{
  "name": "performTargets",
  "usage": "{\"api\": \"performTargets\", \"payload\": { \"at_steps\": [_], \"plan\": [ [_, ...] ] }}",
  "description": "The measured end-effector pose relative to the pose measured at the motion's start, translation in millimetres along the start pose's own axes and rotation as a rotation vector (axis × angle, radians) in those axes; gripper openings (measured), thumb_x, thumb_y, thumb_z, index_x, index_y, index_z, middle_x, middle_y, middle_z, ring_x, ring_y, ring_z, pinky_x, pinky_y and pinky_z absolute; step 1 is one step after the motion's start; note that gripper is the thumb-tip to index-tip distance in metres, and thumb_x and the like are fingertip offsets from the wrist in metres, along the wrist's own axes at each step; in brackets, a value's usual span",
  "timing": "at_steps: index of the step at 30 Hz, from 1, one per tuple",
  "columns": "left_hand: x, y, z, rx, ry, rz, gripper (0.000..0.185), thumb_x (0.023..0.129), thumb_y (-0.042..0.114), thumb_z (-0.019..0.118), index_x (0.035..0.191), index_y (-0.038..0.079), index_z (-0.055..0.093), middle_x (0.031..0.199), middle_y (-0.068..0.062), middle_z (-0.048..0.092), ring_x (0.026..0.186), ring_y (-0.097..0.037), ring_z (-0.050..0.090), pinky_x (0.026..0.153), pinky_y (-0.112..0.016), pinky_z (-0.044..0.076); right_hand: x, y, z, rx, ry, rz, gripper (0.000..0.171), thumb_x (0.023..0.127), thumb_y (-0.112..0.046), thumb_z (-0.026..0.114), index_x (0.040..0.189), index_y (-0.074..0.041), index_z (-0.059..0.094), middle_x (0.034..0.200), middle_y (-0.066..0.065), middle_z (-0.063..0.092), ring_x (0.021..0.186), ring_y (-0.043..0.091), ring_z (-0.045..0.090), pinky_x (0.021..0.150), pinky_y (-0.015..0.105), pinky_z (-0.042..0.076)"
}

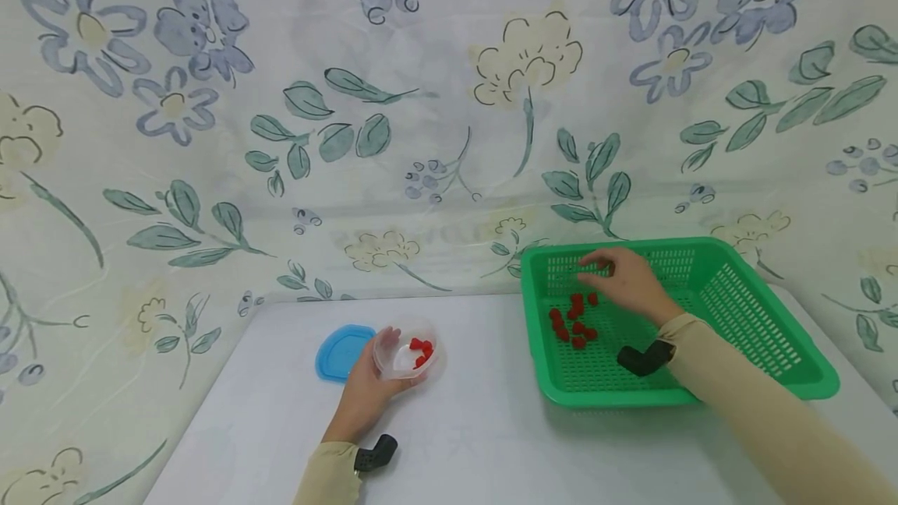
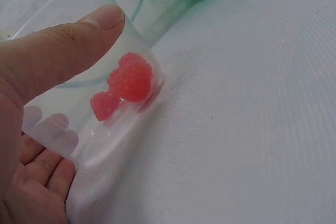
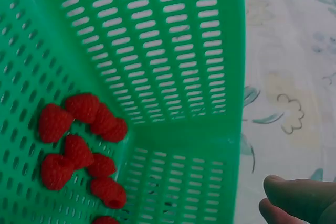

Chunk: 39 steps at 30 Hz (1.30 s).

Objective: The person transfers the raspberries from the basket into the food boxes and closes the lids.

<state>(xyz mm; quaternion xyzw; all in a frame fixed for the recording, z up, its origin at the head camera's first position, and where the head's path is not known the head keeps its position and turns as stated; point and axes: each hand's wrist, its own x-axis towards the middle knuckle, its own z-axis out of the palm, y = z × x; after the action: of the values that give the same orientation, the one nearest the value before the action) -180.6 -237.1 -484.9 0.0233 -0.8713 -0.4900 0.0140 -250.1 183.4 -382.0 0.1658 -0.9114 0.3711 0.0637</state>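
A clear plastic tub [image 1: 401, 358] with several raspberries [image 2: 131, 77] in it is held by my left hand [image 1: 372, 384]. The thumb lies along one side of the tub and the fingers wrap behind it, low over the white tabletop. My right hand [image 1: 627, 283] hovers above the left part of a green basket [image 1: 684, 397], its thumb and fingers apart with nothing between them. Below it, on the basket's slotted floor, lies a loose group of red raspberries [image 3: 79, 151], gathered toward one corner.
Beside the left hand a blue lid [image 1: 338, 353] lies flat on the white table [image 1: 477, 427]. Behind the table hangs a floral cloth [image 1: 449, 139]. The basket's perforated walls [image 3: 157, 40] rise around the loose raspberries.
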Motion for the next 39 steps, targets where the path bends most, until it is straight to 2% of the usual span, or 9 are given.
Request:
{"api": "performTargets", "payload": {
  "at_steps": [5,11,19,26,33,39],
  "plan": [
    [-0.3,0.5,-0.6,-0.003,-0.002,0.004,0.099,0.073,0.035,0.091,0.153,0.017,0.035,0.153,-0.002,0.047,0.146,-0.028,0.033,0.115,-0.053,0.034,2.2,8.4,-2.4,0.006,0.002,0.02,0.035,0.097,-0.022,0.067,0.123,0.002,0.067,0.12,0.025,0.063,0.103,0.037,0.057,0.082,0.051,0.049],
    [-0.5,1.0,-0.1,-0.004,-0.002,0.007,0.098,0.073,0.035,0.091,0.152,0.017,0.036,0.152,-0.003,0.048,0.145,-0.028,0.034,0.114,-0.053,0.035,5.8,28.3,-4.0,0.024,-0.045,0.088,0.039,0.099,-0.024,0.065,0.127,0.004,0.064,0.129,0.028,0.059,0.118,0.045,0.054,0.092,0.058,0.048],
    [-1.3,2.2,0.6,0.002,0.004,0.007,0.098,0.072,0.035,0.091,0.152,0.017,0.037,0.151,-0.003,0.049,0.145,-0.029,0.035,0.114,-0.054,0.035,7.7,48.9,-9.0,0.068,-0.11,0.149,0.041,0.098,-0.024,0.065,0.126,0.006,0.064,0.13,0.033,0.055,0.117,0.048,0.053,0.086,0.056,0.052],
    [-1.2,2.0,0.5,-0.001,0.009,0.005,0.097,0.072,0.035,0.091,0.152,0.017,0.037,0.151,-0.002,0.049,0.145,-0.028,0.035,0.114,-0.052,0.035,10.8,58.9,-8.0,0.017,-0.164,0.183,0.04,0.097,-0.023,0.067,0.124,0.007,0.065,0.123,0.033,0.058,0.107,0.046,0.058,0.082,0.054,0.052],
    [-1.5,2.4,-0.1,0.0,0.011,0.001,0.097,0.073,0.034,0.091,0.152,0.018,0.037,0.151,-0.002,0.049,0.144,-0.028,0.035,0.114,-0.053,0.035,13.9,59.4,-1.7,0.004,-0.218,0.183,0.038,0.095,-0.019,0.069,0.121,0.009,0.066,0.117,0.031,0.062,0.099,0.041,0.061,0.078,0.051,0.054],
    [-1.8,2.5,-0.4,-0.004,0.01,0.005,0.096,0.073,0.032,0.091,0.152,0.017,0.037,0.151,-0.003,0.049,0.145,-0.029,0.035,0.114,-0.053,0.035,16.0,60.4,4.1,-0.017,-0.265,0.22,0.039,0.094,-0.018,0.069,0.122,0.008,0.065,0.124,0.032,0.059,0.104,0.043,0.06,0.082,0.052,0.054]
  ]
}}
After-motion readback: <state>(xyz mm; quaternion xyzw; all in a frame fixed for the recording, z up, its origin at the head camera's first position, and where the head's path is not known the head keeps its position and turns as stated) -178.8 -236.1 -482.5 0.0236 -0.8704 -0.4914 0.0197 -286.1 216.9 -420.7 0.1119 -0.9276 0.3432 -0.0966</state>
